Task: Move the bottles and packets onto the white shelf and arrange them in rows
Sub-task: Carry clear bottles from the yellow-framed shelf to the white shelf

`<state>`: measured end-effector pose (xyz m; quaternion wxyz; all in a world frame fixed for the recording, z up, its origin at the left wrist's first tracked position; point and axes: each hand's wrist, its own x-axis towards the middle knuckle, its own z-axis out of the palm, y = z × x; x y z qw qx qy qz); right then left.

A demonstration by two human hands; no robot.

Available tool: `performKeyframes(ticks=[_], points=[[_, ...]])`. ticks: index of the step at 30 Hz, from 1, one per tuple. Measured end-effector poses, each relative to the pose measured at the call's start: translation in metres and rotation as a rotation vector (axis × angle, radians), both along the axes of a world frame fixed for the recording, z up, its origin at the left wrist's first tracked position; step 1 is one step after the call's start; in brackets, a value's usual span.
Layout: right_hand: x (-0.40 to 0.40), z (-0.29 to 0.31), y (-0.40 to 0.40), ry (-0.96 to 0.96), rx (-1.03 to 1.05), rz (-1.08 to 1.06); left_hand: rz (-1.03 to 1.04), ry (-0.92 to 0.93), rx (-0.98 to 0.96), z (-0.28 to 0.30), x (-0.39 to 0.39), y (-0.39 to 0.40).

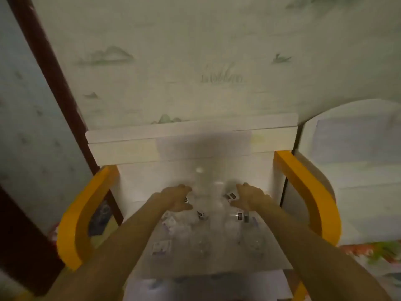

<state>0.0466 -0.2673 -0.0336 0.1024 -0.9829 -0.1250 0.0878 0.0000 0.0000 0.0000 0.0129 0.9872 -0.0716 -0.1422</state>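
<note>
Both bare arms reach forward over the white shelf (138, 187), which sits between two curved yellow side rails (86, 216). The picture is blurred. A cluster of clear bottles (208, 205) with small dark-and-white labels stands on the shelf between the hands, and more bottles and what may be packets (161, 247) lie nearer on the same surface; their number cannot be told. The left hand (179, 199) lies against the left side of the far bottles, fingers curved around them. The right hand (248, 197) lies against the right side, fingers curved likewise, a labelled bottle just under its fingertips. Whether either hand truly grips a bottle or only presses it cannot be told. Behind the shelf rises a pale wall (195, 61) with faint green drawings
</note>
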Motion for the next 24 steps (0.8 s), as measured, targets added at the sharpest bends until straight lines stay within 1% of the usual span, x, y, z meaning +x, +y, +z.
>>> performKeyframes(ticks=[2, 5, 9, 12, 14, 19, 21, 24], points=[[0.018, -0.013, -0.004, 0.031, 0.043, -0.040, -0.001, 0.055, 0.012, -0.012, 0.018, -0.019], [0.042, -0.037, -0.001, 0.063, 0.080, -0.014, 0.007, 0.114, 0.037, -0.033, 0.037, -0.042], [0.068, -0.059, 0.000, 0.009, 0.031, 0.026, 0.043, 0.152, 0.028, -0.053, 0.056, -0.054], [0.077, -0.069, -0.001, 0.030, 0.043, -0.005, 0.064, 0.170, 0.050, -0.064, 0.062, -0.058], [0.082, -0.077, -0.001, 0.016, 0.070, -0.029, 0.064, 0.139, 0.059, -0.070, 0.062, -0.060], [0.083, -0.087, -0.004, -0.081, 0.050, -0.033, 0.065, 0.053, 0.087, -0.076, 0.061, -0.062], [0.085, -0.089, -0.006, -0.090, 0.065, -0.046, 0.070, 0.046, 0.086, -0.076, 0.061, -0.061], [0.084, -0.085, -0.006, -0.049, 0.133, -0.113, 0.071, 0.032, 0.090, -0.072, 0.059, -0.059]])
